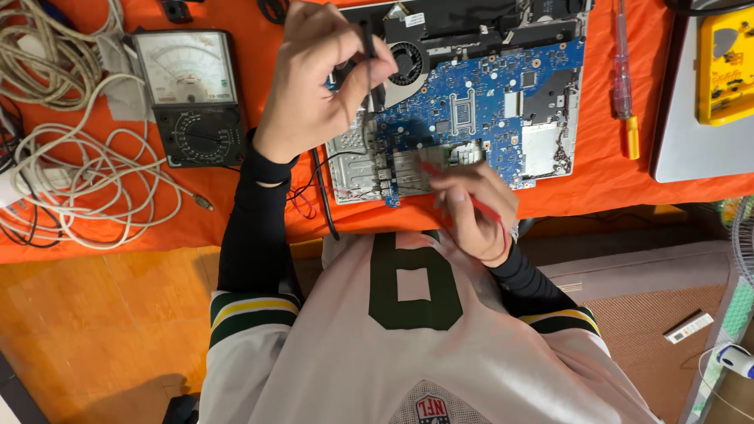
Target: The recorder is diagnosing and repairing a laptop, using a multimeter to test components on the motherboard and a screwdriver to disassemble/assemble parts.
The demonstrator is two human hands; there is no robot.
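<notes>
From the head camera we see our left hand (314, 82) pinching a black probe (369, 67) — its long axis runs near upright in the picture, tip down on the blue circuit board (479, 102) beside the fan (407, 61). Our right hand (471, 208) is closed on a red probe (448, 180), which slants up-left toward the board's near edge. That edge lies nearer the right hand. An analogue meter (192, 94) sits left on the orange cloth (605, 180) — open room lies right, before the screwdriver (624, 78).
</notes>
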